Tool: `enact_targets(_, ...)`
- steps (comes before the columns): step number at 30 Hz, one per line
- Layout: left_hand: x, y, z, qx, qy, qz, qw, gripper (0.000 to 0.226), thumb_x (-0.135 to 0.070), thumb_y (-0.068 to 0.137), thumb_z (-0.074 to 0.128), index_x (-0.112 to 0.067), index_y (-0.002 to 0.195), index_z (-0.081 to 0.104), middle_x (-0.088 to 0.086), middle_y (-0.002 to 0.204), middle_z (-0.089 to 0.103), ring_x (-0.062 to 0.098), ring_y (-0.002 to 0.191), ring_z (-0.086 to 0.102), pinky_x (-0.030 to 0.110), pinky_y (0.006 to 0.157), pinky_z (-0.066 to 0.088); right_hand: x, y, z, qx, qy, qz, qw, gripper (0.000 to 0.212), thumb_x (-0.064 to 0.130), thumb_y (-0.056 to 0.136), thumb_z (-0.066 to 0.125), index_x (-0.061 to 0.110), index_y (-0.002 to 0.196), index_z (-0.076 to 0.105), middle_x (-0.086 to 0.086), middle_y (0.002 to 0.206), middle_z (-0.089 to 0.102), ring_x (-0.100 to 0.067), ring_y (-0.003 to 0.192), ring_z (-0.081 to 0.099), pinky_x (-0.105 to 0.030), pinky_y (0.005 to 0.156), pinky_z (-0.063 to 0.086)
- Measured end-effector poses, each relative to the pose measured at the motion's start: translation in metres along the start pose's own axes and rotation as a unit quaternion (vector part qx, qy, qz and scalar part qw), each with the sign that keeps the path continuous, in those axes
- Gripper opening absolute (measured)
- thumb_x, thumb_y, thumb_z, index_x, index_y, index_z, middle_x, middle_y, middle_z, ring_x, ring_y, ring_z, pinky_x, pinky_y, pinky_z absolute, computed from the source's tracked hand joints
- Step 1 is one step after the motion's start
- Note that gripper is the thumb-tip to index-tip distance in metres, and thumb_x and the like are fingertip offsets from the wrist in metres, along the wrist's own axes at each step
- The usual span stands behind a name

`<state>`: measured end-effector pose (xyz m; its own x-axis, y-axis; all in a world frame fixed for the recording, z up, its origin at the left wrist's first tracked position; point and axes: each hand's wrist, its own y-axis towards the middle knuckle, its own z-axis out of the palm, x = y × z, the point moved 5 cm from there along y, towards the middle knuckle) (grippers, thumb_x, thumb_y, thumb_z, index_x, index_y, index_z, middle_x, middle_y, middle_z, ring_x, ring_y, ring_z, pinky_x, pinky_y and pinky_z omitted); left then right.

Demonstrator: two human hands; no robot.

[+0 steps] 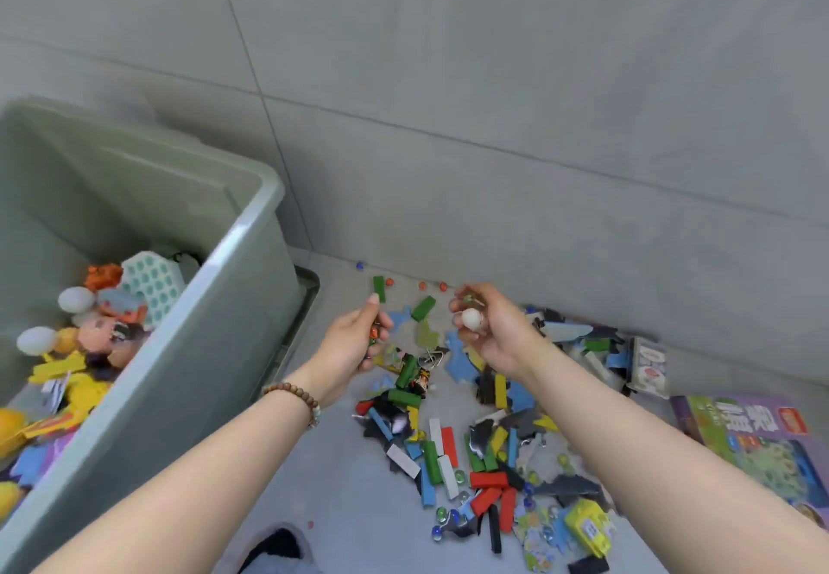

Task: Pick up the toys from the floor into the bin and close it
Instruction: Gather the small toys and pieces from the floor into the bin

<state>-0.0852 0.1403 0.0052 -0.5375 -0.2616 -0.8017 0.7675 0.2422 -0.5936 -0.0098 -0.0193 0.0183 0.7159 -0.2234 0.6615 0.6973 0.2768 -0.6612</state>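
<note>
I've my left hand (354, 340) clenched on marbles and my right hand (486, 327) grasping a white ball (471, 318), gathered right of the bin (233, 268) for dropping in.

Bin (233, 304) pale grey-green. Inside it: white eggs (76, 299), orange figure (104, 275), mint-and-white dotted tray (152, 279), yellow pieces (58, 369). Floor (341, 484) and wall tiles (493, 80) plain grey. Blocks (486, 479) in heap red, green, blue, yellow, white, black. Puzzle pieces (462, 360) blue. Marbles (442, 514) glassy green and blue; orange marbles (433, 286) by wall. White ball (471, 319) in right hand (498, 333). Box (758, 439) purple and green, red logo. Bracelet (296, 396) of brown beads.
</note>
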Motion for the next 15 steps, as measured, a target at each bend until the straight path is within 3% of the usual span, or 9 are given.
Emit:
enact_targets(3,-0.065,-0.041,-0.031,-0.008,-0.024,0.052,0.998,0.039,-0.041,0.098,0.038,-0.014,0.074,0.052,-0.003,0.058,0.044,0.004,0.037,0.029,0.014,0.034,0.019,0.029,-0.041,0.066,0.056,-0.026,-0.004,0.998,0.025,0.021,0.096,0.045,0.011,0.074,0.052,-0.003,0.056,0.057,-0.008,0.034,0.046,-0.014,0.028,0.025)
enact_targets(8,-0.12,-0.104,-0.136,-0.093,-0.027,0.109,0.989,0.035,-0.037,0.099,0.038,-0.014,0.081,0.055,-0.003,0.058,0.042,0.002,0.032,0.024,0.011,0.032,0.015,0.016,-0.092,0.196,0.14,-0.185,-0.02,0.972,0.028,0.03,0.094,0.05,0.017,0.07,0.048,0.001,0.054,0.053,-0.003,0.029,0.03,-0.012,0.028,0.016)
enact_targets(12,-0.086,-0.13,-0.255,-0.185,-0.075,0.07,0.977,0.03,-0.028,0.101,0.037,-0.011,0.083,0.054,-0.002,0.059,0.038,-0.001,0.027,0.023,0.007,0.029,0.015,-0.049,-0.109,0.291,0.175,-0.197,0.041,0.964,0.026,0.028,0.097,0.046,0.015,0.074,0.047,-0.004,0.063,0.05,-0.003,0.028,0.034,-0.012,0.027,0.021)
enact_targets(15,-0.03,-0.137,-0.321,-0.222,-0.16,0.01,0.962,0.027,-0.017,0.101,0.041,-0.008,0.079,0.053,0.001,0.06,0.042,0.002,0.03,0.035,0.008,0.027,0.026,-0.111,-0.095,0.33,0.165,-0.167,0.115,0.965,0.028,0.025,0.1,0.039,0.01,0.077,0.046,-0.005,0.066,0.047,-0.008,0.037,0.042,-0.014,0.03,0.033)
